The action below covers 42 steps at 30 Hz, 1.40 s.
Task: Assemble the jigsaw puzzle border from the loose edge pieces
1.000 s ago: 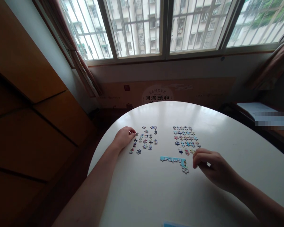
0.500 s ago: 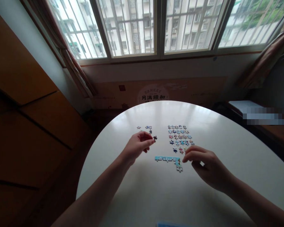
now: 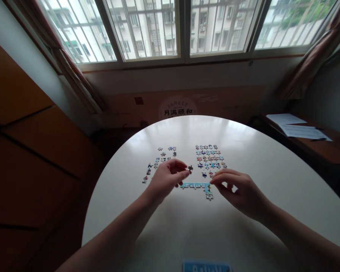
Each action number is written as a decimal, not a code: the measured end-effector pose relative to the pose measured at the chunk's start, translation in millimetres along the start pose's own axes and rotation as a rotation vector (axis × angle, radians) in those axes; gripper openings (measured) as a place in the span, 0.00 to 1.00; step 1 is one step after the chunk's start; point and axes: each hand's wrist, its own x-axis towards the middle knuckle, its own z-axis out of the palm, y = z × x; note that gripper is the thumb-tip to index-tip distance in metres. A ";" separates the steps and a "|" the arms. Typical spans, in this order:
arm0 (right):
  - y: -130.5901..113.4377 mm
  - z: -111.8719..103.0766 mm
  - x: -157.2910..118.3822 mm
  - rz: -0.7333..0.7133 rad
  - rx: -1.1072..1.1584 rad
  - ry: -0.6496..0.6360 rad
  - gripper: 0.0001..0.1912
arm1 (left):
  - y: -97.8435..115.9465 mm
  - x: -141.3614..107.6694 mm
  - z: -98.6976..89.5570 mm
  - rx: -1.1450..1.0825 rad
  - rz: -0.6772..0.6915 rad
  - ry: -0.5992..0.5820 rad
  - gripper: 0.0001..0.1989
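My left hand (image 3: 170, 175) pinches a small dark jigsaw piece (image 3: 190, 169) between thumb and fingertips, held above the table. Just below and to its right lies a joined strip of light-blue jigsaw pieces (image 3: 195, 185), bent downward at its right end. My right hand (image 3: 236, 189) is beside that corner, fingers bent and a little apart, with no piece visible in them. Its fingertips are at or just over the strip's right end; contact is unclear. Rows of loose jigsaw pieces (image 3: 206, 153) lie beyond it, partly covered by the right fingers.
More loose pieces (image 3: 163, 154) are scattered beyond my left hand, some hidden by it. Everything lies on a round white table (image 3: 170, 234). A blue box or card (image 3: 206, 266) shows at the near edge. Papers and a pen rest on a side desk (image 3: 308, 145) at right.
My left hand has moved slightly right with the dark piece, closer to the strip. My right hand has come in toward the strip's corner. The view has shifted, showing more loose pieces at left.
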 end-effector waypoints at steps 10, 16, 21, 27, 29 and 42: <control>0.5 -0.7 0.0 -0.029 -0.012 -0.013 0.12 | 15.9 7.9 -38.5 -0.012 0.090 0.292 0.18; 2.8 -1.4 -0.1 -0.018 -0.007 -0.012 0.11 | 11.1 1.5 -18.1 -0.028 0.077 0.199 0.18; -2.2 4.7 -0.2 0.009 0.038 0.013 0.12 | 5.3 -7.8 6.7 -0.125 -0.002 0.048 0.15; -16.9 15.0 1.9 0.093 0.110 0.039 0.08 | -5.6 -16.3 28.7 -0.282 -0.147 -0.117 0.18; -17.3 18.1 1.4 0.126 0.136 0.063 0.06 | -7.1 -17.6 31.1 -0.308 -0.208 -0.174 0.20; -15.9 18.3 -0.3 0.066 0.121 0.154 0.05 | -2.1 -22.2 33.0 -0.326 -0.390 -0.293 0.21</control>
